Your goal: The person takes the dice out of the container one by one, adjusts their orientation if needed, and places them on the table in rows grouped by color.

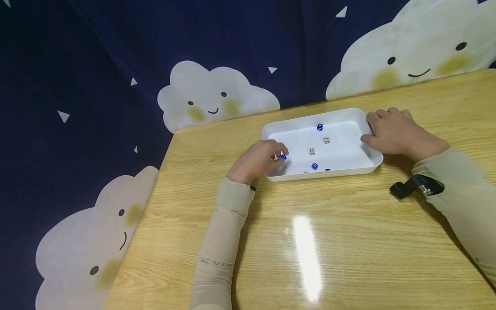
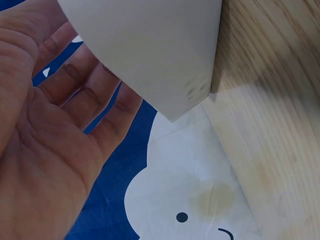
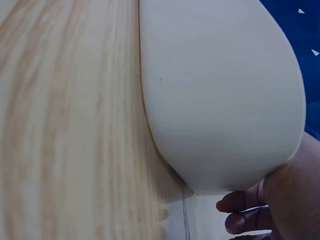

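A shallow white tray (image 1: 348, 151) lies on the table with several dice in it. At its left end my left hand (image 1: 255, 160) reaches over the rim, pinching a blue die (image 1: 283, 156) between thumb and fingertips. My right hand (image 1: 395, 132) grips the tray's right end, thumb inside and fingers round the outer side. Loose in the tray are a blue die (image 1: 320, 127) by the far wall, a white die (image 1: 327, 140), a white die with red pips (image 1: 311, 151) and a blue die (image 1: 314, 166) by the near wall. That wall partly hides more dice.
The tray stands on a wood-grain table (image 1: 201, 185), towards its back edge. Behind and to the left hangs a dark blue curtain (image 1: 116, 38) printed with smiling clouds. A black wrist strap (image 1: 420, 185) with a protruding part sits on the right sleeve.
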The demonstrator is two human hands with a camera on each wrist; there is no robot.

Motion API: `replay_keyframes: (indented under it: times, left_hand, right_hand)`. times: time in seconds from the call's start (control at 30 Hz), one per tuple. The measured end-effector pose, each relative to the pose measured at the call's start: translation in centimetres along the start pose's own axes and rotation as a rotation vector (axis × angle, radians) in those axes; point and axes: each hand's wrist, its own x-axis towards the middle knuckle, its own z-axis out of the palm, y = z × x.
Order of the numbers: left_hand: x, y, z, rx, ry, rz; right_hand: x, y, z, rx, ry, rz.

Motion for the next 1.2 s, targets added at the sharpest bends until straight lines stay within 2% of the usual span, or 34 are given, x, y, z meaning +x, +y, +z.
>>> replay_keyframes:
  times: [0.43,0.83,1.2]
  left_hand:
    - [-0.01,-0.03,0.09,0.000,-0.002,-0.031]
    - [-0.03,-0.30,-0.01,0.010,-0.003,-0.028]
    - [-0.64,-0.90,-0.80,-0.020,0.038,-0.041]
  right_hand:
    - [0.15,0.12,0.26,-0.016,0.040,-0.043]
    - [0.06,-0.02,0.22,-0.009,0.052,-0.056]
    - [0.04,0.00,0.23,-0.002,0.054,-0.059]
